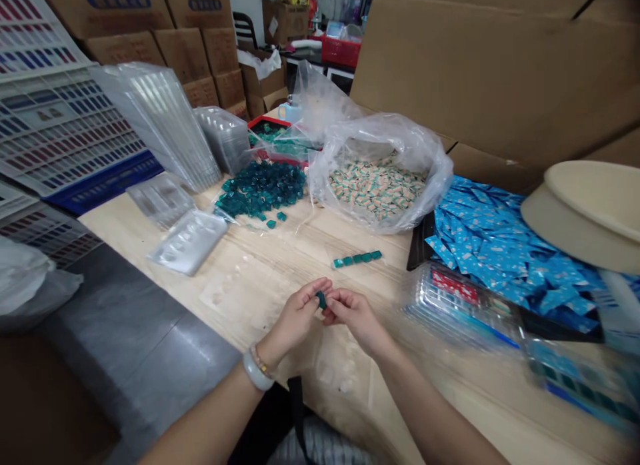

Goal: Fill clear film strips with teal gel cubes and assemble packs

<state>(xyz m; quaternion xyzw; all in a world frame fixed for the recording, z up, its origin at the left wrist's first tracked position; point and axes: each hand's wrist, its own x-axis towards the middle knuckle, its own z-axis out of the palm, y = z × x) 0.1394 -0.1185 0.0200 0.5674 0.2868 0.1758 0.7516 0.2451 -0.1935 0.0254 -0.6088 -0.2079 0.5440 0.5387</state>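
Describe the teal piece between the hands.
The teal piece is a small, chunky block with a glossy surface, and it looks like translucent plastic, though the material is hard to tell at this size. Fingers hide part of it, so its full shape cannot be seen. It stands slightly tilted, pinched between the fingers of the left hand and right hand, and is held above the table rather than resting on it.

No legible text anywhere, oval labels on cardboard cartons (117, 2) too blurred to read, red label on a clear plastic pack (455, 285) unreadable, printing on blue sachets (500, 245) too small to read
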